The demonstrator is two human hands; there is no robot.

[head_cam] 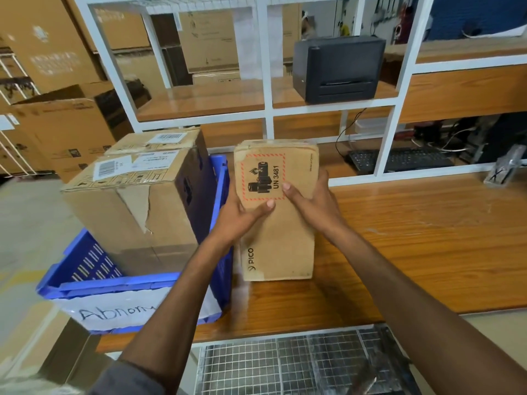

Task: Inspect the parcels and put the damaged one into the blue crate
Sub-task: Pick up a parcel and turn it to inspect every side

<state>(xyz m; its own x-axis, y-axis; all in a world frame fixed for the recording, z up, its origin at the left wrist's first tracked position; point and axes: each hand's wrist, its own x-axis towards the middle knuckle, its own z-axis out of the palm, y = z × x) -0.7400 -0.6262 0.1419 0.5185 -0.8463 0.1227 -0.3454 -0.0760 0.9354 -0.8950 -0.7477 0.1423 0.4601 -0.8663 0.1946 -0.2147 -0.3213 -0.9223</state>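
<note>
A brown cardboard parcel (281,243) with a red-bordered battery label reading UN 3481 stands upright on the wooden bench. My left hand (242,215) grips its left side with the thumb on the front face. My right hand (313,201) holds its right side, thumb pressed beside the label. To the left stands the blue crate (114,286) with a white paper sign lettered "Abnorm". Inside it sits a large brown box (137,206) whose front paper skin is torn. A second labelled box (159,141) lies behind it.
The wooden bench (413,238) stretches to the right. A white shelf frame (265,109) rises behind, holding a black printer (339,67). A black keyboard (399,159) lies at the back right. Wire mesh (285,363) sits below the bench edge. Stacked cartons stand far left.
</note>
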